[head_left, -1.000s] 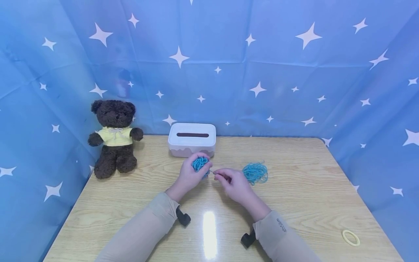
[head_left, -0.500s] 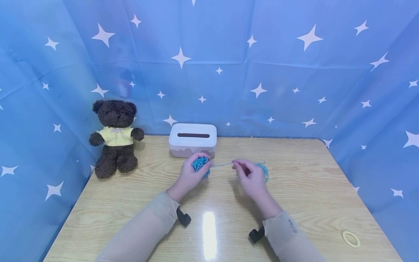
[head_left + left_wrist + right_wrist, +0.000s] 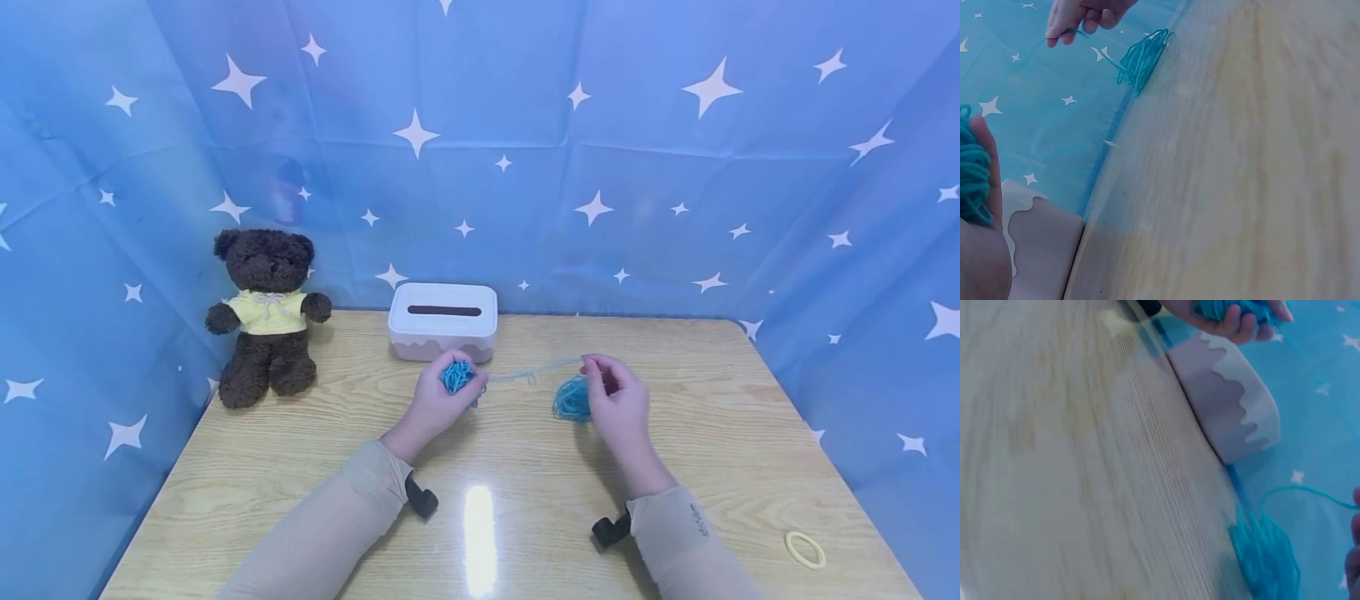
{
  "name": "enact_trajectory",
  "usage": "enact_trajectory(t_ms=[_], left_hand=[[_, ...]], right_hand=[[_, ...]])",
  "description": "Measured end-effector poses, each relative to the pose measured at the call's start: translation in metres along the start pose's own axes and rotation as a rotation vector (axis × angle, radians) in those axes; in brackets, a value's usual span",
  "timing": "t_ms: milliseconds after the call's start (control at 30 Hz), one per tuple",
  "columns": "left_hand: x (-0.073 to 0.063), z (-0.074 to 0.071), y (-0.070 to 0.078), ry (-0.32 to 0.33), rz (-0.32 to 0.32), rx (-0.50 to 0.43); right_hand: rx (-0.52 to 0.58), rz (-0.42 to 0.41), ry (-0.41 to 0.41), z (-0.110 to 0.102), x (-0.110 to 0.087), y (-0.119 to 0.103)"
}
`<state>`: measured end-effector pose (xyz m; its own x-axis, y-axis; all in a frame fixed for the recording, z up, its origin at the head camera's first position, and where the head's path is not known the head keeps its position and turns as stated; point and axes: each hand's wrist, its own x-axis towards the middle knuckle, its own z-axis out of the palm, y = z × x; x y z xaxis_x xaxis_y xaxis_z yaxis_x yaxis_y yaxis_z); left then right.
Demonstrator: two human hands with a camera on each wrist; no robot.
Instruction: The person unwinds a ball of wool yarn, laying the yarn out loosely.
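My left hand (image 3: 438,402) grips a bundle of turquoise yarn (image 3: 456,377) in front of the white box. In the left wrist view the wound strands of this bundle (image 3: 971,175) bulge out of the palm. Off to the right, my right hand (image 3: 621,403) pinches a strand of yarn (image 3: 557,365) between thumb and fingertips. That strand runs across to the left hand, with a small loop in it midway. A loose pile of the same yarn (image 3: 572,400) lies on the table beside the right hand, which partly covers it. The right wrist view shows a strand rising from the pile (image 3: 1265,556) toward the right fingers.
A white tissue box (image 3: 442,337) with a slot on top stands at the table's back edge. On the left sits a dark brown teddy bear (image 3: 268,321) in a yellow top. A pale yellow ring (image 3: 805,550) lies at the front right of the wooden table (image 3: 360,375).
The right hand has moved away to the right, drawing out a longer strand between the hands. The yarn pile now shows on that hand's left. The left hand has stayed in place.
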<state>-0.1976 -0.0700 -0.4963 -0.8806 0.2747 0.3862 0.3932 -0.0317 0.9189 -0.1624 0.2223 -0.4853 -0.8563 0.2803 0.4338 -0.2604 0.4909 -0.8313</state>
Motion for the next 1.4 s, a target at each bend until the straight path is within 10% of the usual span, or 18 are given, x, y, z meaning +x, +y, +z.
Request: enact_trajectory(t_ms=[533,933,1167,1400], left_hand=[[-0.001,0.000,0.002,0.065,-0.001,0.024],[-0.001,0.001,0.002,0.045,0.018,0.009],[-0.001,0.002,0.000,0.038,0.018,0.018],[-0.001,0.002,0.000,0.033,0.025,0.020]], right_hand=[[-0.303,0.167,0.122,-0.040,0.012,0.049],[-0.455,0.209,-0.130,-0.040,0.005,0.035],[-0.306,-0.013,-0.136,-0.015,-0.006,0.014],[-0.103,-0.209,-0.336,0.026,-0.021,-0.006]])
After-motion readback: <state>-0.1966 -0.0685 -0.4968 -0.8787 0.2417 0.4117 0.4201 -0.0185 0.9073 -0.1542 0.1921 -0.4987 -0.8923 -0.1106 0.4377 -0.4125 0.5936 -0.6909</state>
